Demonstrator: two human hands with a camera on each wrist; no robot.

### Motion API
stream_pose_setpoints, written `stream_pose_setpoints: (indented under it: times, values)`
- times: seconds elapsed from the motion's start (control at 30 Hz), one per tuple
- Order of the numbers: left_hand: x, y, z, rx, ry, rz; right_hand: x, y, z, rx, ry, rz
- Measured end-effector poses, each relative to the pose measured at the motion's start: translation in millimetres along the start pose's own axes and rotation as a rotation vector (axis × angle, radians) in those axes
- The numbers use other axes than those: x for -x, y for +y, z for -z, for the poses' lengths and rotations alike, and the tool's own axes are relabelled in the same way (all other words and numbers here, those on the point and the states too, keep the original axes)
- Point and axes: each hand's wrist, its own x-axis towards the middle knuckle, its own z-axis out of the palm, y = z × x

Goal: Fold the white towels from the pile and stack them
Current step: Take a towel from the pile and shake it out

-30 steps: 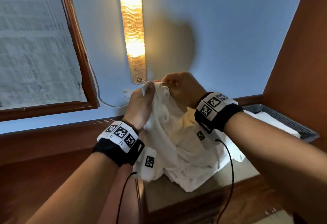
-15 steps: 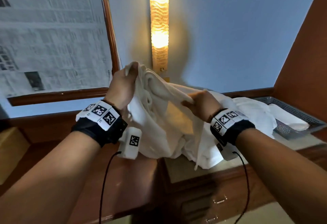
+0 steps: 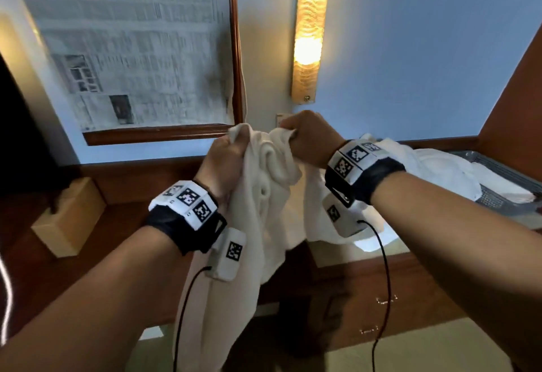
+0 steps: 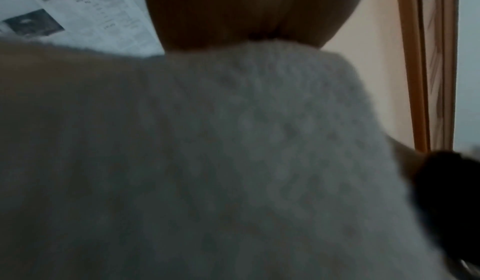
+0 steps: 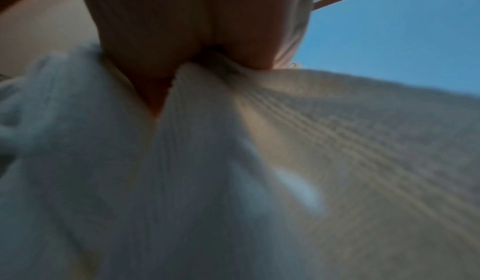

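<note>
Left hand: the bare left hand (image 3: 224,163) was held up, fingers curled tight on the white towel (image 3: 258,225).
Right hand: the bare right hand (image 3: 311,139) was up close beside the left one, fingers (image 5: 197,27) pinching the same towel.
Arms: both reached forward, bent up a little.
Wrists: each wore a black band with white squares.

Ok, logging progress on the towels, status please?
Both hands, left hand and right hand, grip one white towel, lifted, unfolded, hanging. Pile waits on counter. Nothing in the way.
</note>
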Motion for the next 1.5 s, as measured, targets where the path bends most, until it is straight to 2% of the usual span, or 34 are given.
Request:
stream_pose_setpoints:
  times: [0.1, 0.2, 0.3, 0.37, 0.43, 0.53, 0.63, 0.77, 0.83, 0.97, 1.03, 1.1, 1.17, 1.23, 1.3, 1.37, 1.43, 1.5]
  values:
    - [14.5, -10.0, 10.6, 0.001, -0.050, 0.024, 7.4, -22.8, -6.8, 0.048, -0.087, 0.021]
    - [23.4, -9.2, 34.5, -0.085, 0.012, 0.036, 26.7, -23.1, -28.1, 0.047, -0.176, 0.013]
    - [26.6, -10.4, 63.6, -0.108, 0.060, 0.015, 51.7, -3.9, -67.0, 0.057, -0.310, -0.092]
    - [30.3, -11.2, 79.7, -0.171, 0.106, 0.024, 64.6, 16.8, -90.5, 0.028, -0.335, -0.176]
    - [34.8, -12.6, 91.5, -0.176, 0.115, 0.029, 69.3, 33.9, -100.9, 0.028, -0.318, -0.217]
    - [43.1, -19.2, 97.3, -0.137, 0.044, 0.028, 61.2, 39.4, -98.6, 0.064, -0.288, -0.210]
    - [50.5, -32.0, 93.6, -0.207, 0.047, 0.019, 41.0, 22.0, -86.1, 0.020, -0.183, -0.086]
    - [58.0, -33.6, 75.7, -0.189, -0.083, 0.027, 14.6, -24.2, -70.3, -0.125, -0.102, 0.111]
    - [61.2, -28.2, 64.6, -0.217, -0.105, -0.016, 6.0, -40.7, -64.4, -0.176, -0.073, 0.118]
    - [57.0, -21.9, 60.3, -0.144, -0.024, -0.057, 2.6, -37.7, -54.5, -0.142, -0.138, 0.094]
    - [47.9, -21.3, 66.3, 0.001, 0.050, 0.001, 3.5, -26.2, -47.2, -0.090, -0.157, 0.094]
    - [42.5, -16.4, 69.6, 0.153, 0.103, 0.082, 2.8, -15.5, -37.6, -0.108, -0.118, 0.028]
    - [40.5, -7.3, 68.4, 0.192, 0.111, 0.089, 0.6, -7.5, -26.3, -0.204, 0.009, -0.058]
    - [39.0, 2.9, 67.6, 0.115, 0.064, 0.008, -1.6, -3.8, -13.2, -0.309, 0.174, -0.085]
    - [42.0, 17.0, 65.4, -0.036, -0.015, -0.093, -3.3, -3.6, -0.4, -0.368, 0.272, -0.065]
    - [43.1, 29.4, 67.8, -0.075, -0.189, -0.156, -5.1, -7.9, 11.1, -0.368, 0.253, -0.025]
    - [43.3, 43.3, 75.3, -0.098, -0.369, -0.151, -6.9, -15.3, 20.6, -0.380, 0.186, 0.029]
    - [38.2, 56.1, 85.7, -0.206, -0.440, -0.205, -5.9, -28.5, 29.7, -0.425, 0.153, 0.073]
